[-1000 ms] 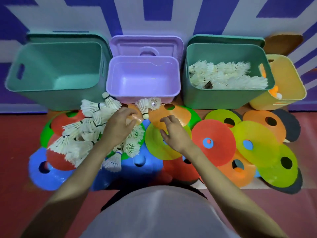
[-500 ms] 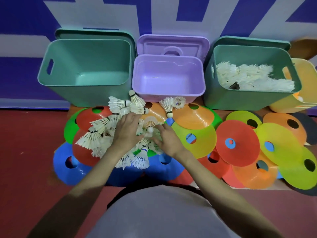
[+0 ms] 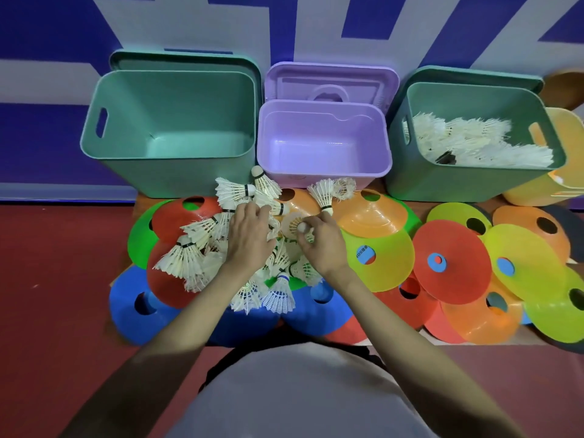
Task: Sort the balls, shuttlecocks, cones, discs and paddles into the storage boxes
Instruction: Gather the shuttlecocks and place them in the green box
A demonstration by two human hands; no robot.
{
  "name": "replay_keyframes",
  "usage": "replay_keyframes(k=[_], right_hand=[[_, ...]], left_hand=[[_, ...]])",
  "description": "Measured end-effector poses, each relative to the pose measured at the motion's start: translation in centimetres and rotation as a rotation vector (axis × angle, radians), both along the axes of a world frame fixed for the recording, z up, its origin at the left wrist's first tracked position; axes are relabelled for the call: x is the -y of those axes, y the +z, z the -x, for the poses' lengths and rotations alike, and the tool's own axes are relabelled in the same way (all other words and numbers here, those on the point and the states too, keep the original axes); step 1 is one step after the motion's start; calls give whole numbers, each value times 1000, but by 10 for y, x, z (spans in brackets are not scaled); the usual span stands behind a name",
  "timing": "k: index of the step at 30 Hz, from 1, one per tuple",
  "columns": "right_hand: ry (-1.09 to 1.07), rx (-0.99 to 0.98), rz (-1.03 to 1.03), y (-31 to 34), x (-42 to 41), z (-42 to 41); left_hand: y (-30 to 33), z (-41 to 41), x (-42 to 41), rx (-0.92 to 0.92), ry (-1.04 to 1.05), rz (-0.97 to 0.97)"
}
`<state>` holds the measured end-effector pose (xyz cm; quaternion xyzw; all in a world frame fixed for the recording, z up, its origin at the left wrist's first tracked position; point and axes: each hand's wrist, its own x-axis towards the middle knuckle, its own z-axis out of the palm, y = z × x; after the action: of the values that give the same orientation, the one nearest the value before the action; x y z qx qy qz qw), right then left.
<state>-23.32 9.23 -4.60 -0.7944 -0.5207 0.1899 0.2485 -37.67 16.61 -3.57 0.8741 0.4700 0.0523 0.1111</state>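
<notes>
A heap of white shuttlecocks (image 3: 196, 251) lies on coloured flat cones in front of the boxes. My left hand (image 3: 249, 235) rests on the heap, fingers curled down into the feathers; I cannot tell what it holds. My right hand (image 3: 319, 245) pinches one shuttlecock (image 3: 295, 224) by its cork, right beside my left hand. The right green box (image 3: 410, 172) holds many shuttlecocks (image 3: 474, 143). The left green box (image 3: 126, 165) and the purple box (image 3: 322, 170) in the middle show bare floors.
Orange, yellow, red, green and blue flat cones (image 3: 452, 260) overlap across the mat to the right. A yellow box (image 3: 534, 194) stands at the far right. Box lids lean against the blue and white wall. Dark paddle shapes (image 3: 568, 222) peek out under the right cones.
My right hand moved left from the yellow cone into the shuttlecock heap and took one by its cork. My left hand stayed on the heap. The view shifted left.
</notes>
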Motion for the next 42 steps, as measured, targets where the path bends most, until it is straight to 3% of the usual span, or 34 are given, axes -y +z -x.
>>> replay_keyframes(k=[5, 9, 14, 17, 22, 28, 32, 35, 38, 42], right_hand=[[-241, -148, -234, 10, 26, -22], [-395, -211, -101, -7, 50, -42], [-208, -242, 205, -18, 63, -53], [-24, -99, 289, -20, 60, -56], [165, -52, 401, -13, 50, -62], [10, 46, 233, 1, 56, -75], [-74, -53, -191, 42, 69, -77], [7, -165, -416, 76, 73, -69], [165, -191, -365, 81, 73, -62], [286, -59, -232, 66, 71, -59]], left_hand=[[9, 3, 5, 274, 86, -1], [24, -5, 20, 489, 211, 200], [28, -17, 34, 577, 207, 346], [27, -20, 41, 579, 175, 389], [28, -20, 51, 556, 127, 373], [28, -26, 52, 533, 189, 324], [29, -31, 53, 528, 101, 253], [29, -36, 57, 548, 31, 218], [30, -42, 62, 544, 29, 210], [34, -46, 66, 596, 13, 221]])
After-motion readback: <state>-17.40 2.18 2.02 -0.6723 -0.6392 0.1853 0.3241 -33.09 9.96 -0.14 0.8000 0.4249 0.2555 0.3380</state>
